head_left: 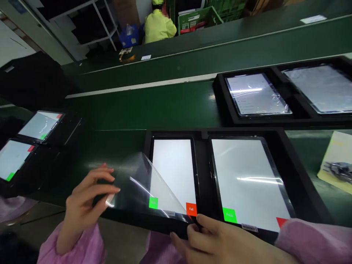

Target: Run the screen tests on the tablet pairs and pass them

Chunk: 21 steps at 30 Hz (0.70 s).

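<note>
A tablet (173,165) with a lit white screen lies in a black foam tray (202,172), green and red labelled boxes showing at its bottom. Clear protective film (134,179) is lifted off its left part and stretches left to my left hand (88,201), whose thumb and index finger pinch the film's edge. My right hand (211,238) is closed at the tablet's lower right corner, by the tray's front edge; what its fingertips grip is hidden. Beside it in the same tray sits a second lit tablet (247,176), its red box partly covered by my right sleeve.
Another black tray (224,106) with two film-covered tablets stands behind, at right. Two lit tablets (41,126) lie far left near a black draped object (30,80). A yellow sheet (339,157) is at right. Across the green bench sits a person in yellow (159,25) beside a green crate (200,20).
</note>
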Tool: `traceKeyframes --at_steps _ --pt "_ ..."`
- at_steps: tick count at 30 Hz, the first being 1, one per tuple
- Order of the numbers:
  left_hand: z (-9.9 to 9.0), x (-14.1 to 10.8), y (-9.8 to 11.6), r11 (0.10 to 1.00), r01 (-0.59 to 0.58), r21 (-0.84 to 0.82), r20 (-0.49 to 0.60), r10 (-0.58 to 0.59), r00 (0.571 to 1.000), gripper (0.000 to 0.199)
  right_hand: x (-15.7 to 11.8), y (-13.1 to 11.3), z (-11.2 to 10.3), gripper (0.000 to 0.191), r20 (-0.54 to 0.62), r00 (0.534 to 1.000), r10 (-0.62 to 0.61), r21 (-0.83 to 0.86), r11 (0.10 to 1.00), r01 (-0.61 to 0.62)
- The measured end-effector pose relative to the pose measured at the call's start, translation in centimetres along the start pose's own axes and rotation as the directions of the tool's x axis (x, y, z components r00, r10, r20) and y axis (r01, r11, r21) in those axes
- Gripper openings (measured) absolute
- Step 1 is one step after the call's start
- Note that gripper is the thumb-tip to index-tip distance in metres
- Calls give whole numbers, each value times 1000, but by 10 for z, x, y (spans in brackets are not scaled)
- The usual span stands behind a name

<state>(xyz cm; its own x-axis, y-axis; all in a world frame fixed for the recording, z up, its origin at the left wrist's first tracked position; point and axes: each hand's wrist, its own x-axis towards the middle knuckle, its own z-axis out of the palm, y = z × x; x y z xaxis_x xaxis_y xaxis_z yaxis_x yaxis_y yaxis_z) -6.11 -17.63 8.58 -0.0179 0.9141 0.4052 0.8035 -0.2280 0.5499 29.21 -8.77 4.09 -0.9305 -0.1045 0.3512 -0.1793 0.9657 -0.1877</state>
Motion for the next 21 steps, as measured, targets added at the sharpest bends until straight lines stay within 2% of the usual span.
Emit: traceKeyframes --at_steps 2,4,7,10,14,17,19,21 --pt "11 28 -10 999 -18 -31 -22 17 1000 21 5 7 4 18 10 1000 13 -74 997 -12" --pt "19 51 -17 995 -38 -97 23 40 999 21 6 13 6 18 -12 1000 20 -84 996 -21" --pt "30 78 -22 984 -58 -166 104 76 992 22 4 21 8 20 -27 999 33 -2 999 -33" --pt "45 97 -24 986 -59 -157 147 82 986 18 8 25 7 16 14 997 76 79 994 -77" --pt "77 108 -30 997 -65 48 231 53 972 22 20 31 2 13 54 990 128 37 991 -131" --pt "101 108 -33 973 -85 217 332 9 943 39 24 52 -1 22 61 991 123 18 992 -124" --pt "113 107 -37 953 -126 275 314 35 949 45 23 80 -3 21 77 989 130 68 989 -135" --pt "121 106 -45 933 -143 332 216 72 974 40 20 115 -6 22 72 973 218 208 951 -228"
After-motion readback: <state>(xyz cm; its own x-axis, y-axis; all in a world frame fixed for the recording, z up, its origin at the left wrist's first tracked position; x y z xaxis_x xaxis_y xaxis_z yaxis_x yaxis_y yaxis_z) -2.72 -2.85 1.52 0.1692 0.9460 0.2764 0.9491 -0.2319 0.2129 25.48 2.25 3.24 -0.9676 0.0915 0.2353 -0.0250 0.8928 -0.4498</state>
